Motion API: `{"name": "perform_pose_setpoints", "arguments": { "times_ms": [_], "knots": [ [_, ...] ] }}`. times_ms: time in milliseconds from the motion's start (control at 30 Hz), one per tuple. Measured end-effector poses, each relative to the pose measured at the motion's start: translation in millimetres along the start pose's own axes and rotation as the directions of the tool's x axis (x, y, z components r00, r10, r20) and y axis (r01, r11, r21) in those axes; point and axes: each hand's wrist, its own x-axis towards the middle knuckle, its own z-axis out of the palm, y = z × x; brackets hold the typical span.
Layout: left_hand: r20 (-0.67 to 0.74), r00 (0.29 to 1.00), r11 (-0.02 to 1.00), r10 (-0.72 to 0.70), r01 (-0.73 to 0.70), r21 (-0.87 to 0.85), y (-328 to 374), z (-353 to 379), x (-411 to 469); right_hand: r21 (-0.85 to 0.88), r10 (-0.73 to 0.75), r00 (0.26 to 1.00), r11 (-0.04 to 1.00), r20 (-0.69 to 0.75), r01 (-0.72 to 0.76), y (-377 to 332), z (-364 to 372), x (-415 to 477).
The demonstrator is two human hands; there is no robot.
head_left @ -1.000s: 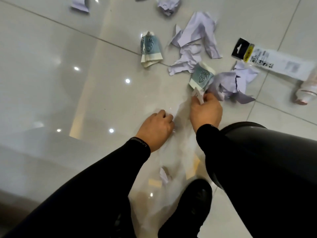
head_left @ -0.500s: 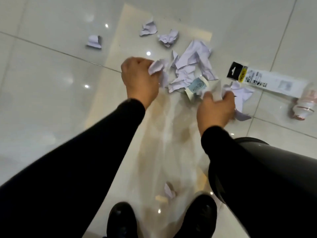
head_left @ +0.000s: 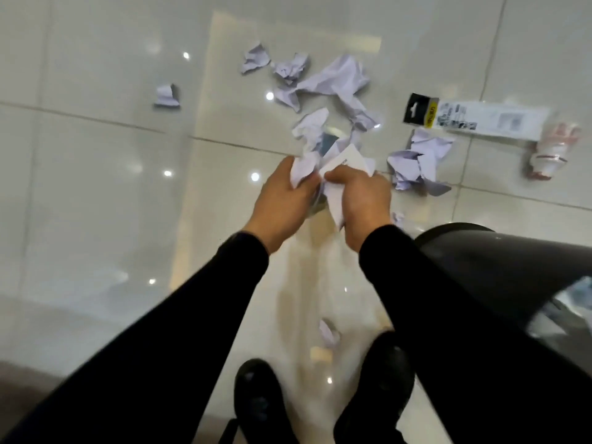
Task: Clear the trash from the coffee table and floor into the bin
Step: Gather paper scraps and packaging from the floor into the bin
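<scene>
Nearest the camera, two black shoes (head_left: 320, 402) stand on the glossy tiled floor (head_left: 96, 187), with a small paper scrap (head_left: 328, 331) lying on the tiles just ahead of them. To the right, the black bin (head_left: 499, 267) sits beside the right forearm; its opening is partly visible at the frame's right edge. Both black sleeves (head_left: 192, 315) extend forward to the hands, which meet above the floor. The left hand (head_left: 282, 200) has its grip closed around a wad of crumpled white paper (head_left: 304, 169). The right hand (head_left: 362, 200) has its grip closed on a flat white card (head_left: 344, 158) and further paper hanging below the palm. The two hands touch at the thumbs. A blue-printed wrapper (head_left: 330, 144) shows between the held papers, blurred. Beyond the hands, loose trash lies on the floor: a crumpled sheet (head_left: 416, 161) just right of the right hand, a large crumpled sheet (head_left: 336, 81) farther out, two smaller wads (head_left: 256, 57) beyond it, and a single scrap (head_left: 166, 96) well apart to the left. At far right lie a long printed package (head_left: 474, 116) with a black-and-yellow header and a small bottle (head_left: 551, 152), blurred.
</scene>
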Motion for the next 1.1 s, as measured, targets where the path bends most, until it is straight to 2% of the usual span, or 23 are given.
{"name": "perform_pose_setpoints", "arguments": {
  "times_ms": [133,267,367,433,533,667,733,800,867,933,1000,1067,1100],
  "knots": [
    [0.023,0.993,0.991,0.117,-0.118,0.059,53,-18,-65,0.070,-0.061,0.998,0.996,-0.002,0.061,-38,-27,-81],
    [0.241,0.951,0.968,0.193,-0.224,0.109,113,1,-128,0.197,-0.084,0.985,0.974,-0.154,0.114,-65,-86,-146],
    [0.402,0.886,0.937,0.229,-0.313,0.155,143,31,-161,0.283,-0.046,0.961,0.951,-0.272,0.126,-72,-136,-179],
    [0.497,0.838,0.916,0.224,-0.355,0.186,151,55,-181,0.310,-0.003,0.938,0.943,-0.347,0.118,-69,-171,-194],
    [0.575,0.802,0.870,0.160,-0.390,0.303,143,93,-197,0.271,0.053,0.933,0.961,-0.355,0.049,-56,-213,-201],
    [0.588,0.806,0.789,0.065,-0.402,0.464,119,137,-192,0.028,0.107,0.921,0.994,-0.374,-0.104,-45,-258,-174],
    [0.548,0.835,0.758,0.057,-0.393,0.521,110,153,-186,-0.124,0.038,0.893,0.987,-0.448,-0.104,-42,-274,-160],
    [0.565,0.820,0.684,0.091,-0.464,0.563,103,162,-191,-0.348,-0.082,0.884,0.933,-0.461,-0.095,-40,-281,-155],
    [0.614,0.760,0.534,0.215,-0.617,0.578,91,171,-194,-0.615,-0.221,0.912,0.787,-0.346,-0.043,-33,-280,-151],
    [0.637,0.743,0.402,0.206,-0.658,0.637,82,182,-185,-0.788,-0.280,0.943,0.615,-0.178,0.034,-22,-277,-138],
    [0.648,0.753,0.364,0.112,-0.638,0.678,74,192,-170,-0.868,-0.239,0.967,0.494,-0.083,0.048,-15,-278,-120],
    [0.648,0.759,0.331,-0.059,-0.598,0.730,72,198,-156,-0.919,-0.210,0.976,0.393,-0.060,0.028,-15,-280,-105],
    [0.627,0.773,0.321,-0.097,-0.572,0.755,76,201,-152,-0.942,-0.206,0.977,0.335,-0.053,0.019,-20,-281,-100]
  ]
}}
